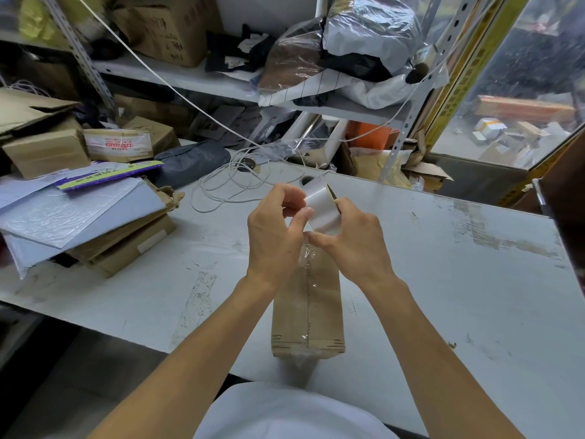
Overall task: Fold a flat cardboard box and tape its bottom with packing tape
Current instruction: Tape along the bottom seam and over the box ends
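A small brown cardboard box (307,312) stands on the white table (443,280) just in front of me, its upward face made of two closed flaps. A strip of clear tape runs along the seam and over the near edge. My right hand (351,242) grips a roll of clear packing tape (323,207) above the far end of the box. My left hand (275,229) pinches the tape at the roll with thumb and fingers. A stretch of clear tape hangs from the roll down to the box between both hands.
A pile of padded mailers and flat cardboard (85,217) lies on the table's left side, with sealed boxes (117,144) behind it. A loose white cord (228,185) coils on the table beyond my hands. Cluttered metal shelves (196,77) rise at the back.
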`<act>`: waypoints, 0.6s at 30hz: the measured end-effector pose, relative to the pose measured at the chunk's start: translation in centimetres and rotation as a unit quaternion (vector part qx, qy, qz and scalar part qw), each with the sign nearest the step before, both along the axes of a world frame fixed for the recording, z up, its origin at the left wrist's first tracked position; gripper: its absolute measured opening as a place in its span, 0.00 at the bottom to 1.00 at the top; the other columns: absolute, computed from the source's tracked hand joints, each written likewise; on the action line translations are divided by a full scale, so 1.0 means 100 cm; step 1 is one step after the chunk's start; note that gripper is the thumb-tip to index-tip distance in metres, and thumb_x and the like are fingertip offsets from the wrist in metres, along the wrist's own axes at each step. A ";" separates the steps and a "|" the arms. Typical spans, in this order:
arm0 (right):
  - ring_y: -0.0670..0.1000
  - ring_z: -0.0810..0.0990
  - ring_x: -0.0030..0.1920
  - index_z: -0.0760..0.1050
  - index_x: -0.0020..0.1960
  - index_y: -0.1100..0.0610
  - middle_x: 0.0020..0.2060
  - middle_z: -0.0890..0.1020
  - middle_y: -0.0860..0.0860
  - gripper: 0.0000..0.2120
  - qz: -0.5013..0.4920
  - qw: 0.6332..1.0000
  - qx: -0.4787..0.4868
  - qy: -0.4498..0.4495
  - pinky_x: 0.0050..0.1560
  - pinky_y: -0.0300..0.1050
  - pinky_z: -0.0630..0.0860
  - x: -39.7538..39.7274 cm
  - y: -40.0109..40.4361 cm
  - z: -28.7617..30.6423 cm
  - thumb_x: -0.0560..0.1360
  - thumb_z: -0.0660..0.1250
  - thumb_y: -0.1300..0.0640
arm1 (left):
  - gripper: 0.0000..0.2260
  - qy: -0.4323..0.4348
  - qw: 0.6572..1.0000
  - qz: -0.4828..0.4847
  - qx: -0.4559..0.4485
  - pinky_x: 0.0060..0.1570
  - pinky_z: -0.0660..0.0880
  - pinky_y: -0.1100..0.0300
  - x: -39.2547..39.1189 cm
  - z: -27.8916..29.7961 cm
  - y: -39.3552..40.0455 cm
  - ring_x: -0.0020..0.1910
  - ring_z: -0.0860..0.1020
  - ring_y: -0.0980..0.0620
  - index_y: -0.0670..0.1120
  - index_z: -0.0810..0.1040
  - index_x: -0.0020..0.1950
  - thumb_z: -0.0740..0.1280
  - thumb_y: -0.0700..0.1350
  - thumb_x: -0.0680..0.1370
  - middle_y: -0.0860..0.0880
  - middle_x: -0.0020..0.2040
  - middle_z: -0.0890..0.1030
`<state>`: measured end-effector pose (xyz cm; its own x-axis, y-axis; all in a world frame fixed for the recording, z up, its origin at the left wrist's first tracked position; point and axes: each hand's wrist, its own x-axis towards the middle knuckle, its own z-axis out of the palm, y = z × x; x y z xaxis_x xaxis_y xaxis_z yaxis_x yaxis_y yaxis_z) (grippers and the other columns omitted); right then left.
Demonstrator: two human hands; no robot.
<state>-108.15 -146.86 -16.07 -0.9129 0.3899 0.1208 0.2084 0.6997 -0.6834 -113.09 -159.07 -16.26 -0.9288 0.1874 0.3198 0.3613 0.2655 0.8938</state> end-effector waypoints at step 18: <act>0.42 0.77 0.35 0.72 0.44 0.44 0.36 0.78 0.43 0.16 0.098 0.993 -0.069 0.011 0.32 0.34 0.69 0.003 0.016 0.020 0.66 0.78 0.49 | 0.30 -0.060 0.984 -0.151 -0.066 0.57 0.72 0.66 -0.024 0.013 -0.007 0.61 0.72 0.65 0.59 0.75 0.65 0.76 0.58 0.64 0.56 0.63 0.73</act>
<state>-107.81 -145.26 -14.10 -0.9707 0.2191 0.0989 0.0619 0.6252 -0.7780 -115.48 -159.78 -14.98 -0.8539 0.4937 0.1649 0.3355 0.2797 0.8996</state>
